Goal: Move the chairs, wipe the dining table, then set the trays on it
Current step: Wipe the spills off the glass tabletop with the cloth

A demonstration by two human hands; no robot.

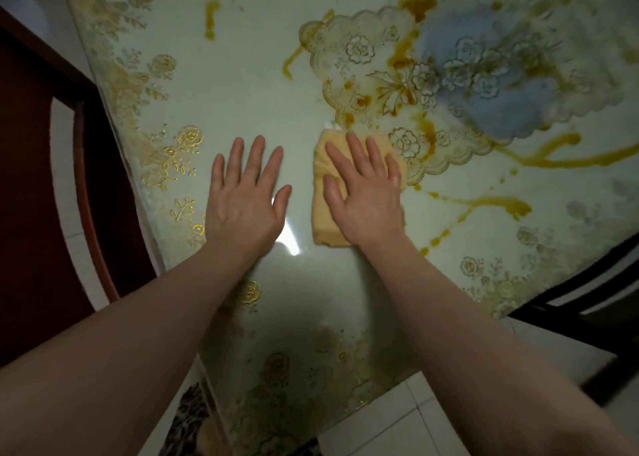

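The dining table (242, 75) has a pale green glossy cover with gold flower prints and a lace-edged mat (449, 75) at its centre. Orange-brown sauce streaks (484, 203) run over the mat and the right part of the top. My right hand (363, 193) lies flat on a folded yellow cloth (325, 220), pressing it to the table just below the mat's edge. My left hand (242, 200) rests flat on the bare tabletop beside the cloth, fingers spread, holding nothing. No tray is in view.
A dark red wooden chair (45, 179) stands close to the table's left edge. A black chair frame (587, 300) sits at the right, near the table's corner. White floor tiles (397, 428) show below the near edge.
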